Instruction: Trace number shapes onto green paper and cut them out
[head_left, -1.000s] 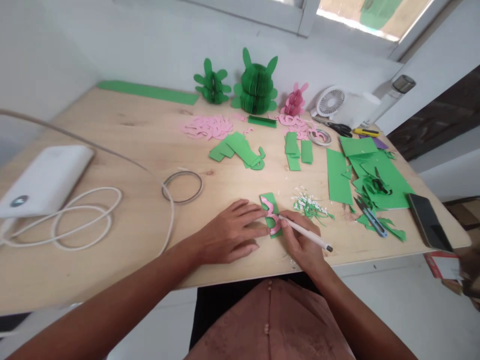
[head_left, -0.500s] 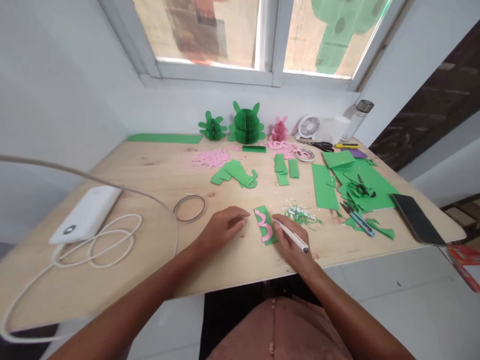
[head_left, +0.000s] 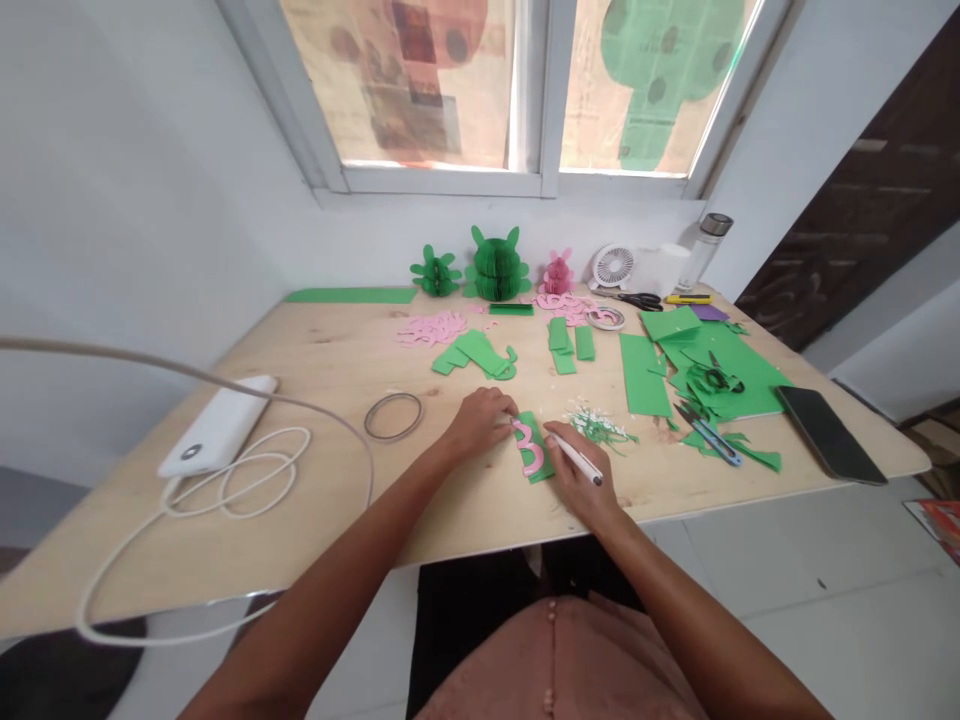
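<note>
My right hand (head_left: 583,478) is closed around a white pen (head_left: 576,460), its tip end by the right side of a small green paper strip (head_left: 544,462). On that strip lies a pink paper cutout (head_left: 532,453) with a curved shape like a 3. My left hand (head_left: 484,420) has its fingers curled together, with the fingertips at the cutout's upper left edge, pressing it there. Small green and white paper snippets (head_left: 600,425) are heaped just beyond my right hand.
Green paper pieces (head_left: 480,352) and pink cutouts (head_left: 431,328) lie farther back. Thread snips (head_left: 711,437), green sheets (head_left: 645,378) and a phone (head_left: 829,435) are on the right. At left are a tape ring (head_left: 394,416) and a white power bank (head_left: 217,428) with a looped cable.
My left hand has moved right and its fingers now reach the pink cutout's edge. My right hand keeps the pen near the strip. The head view has shifted slightly.
</note>
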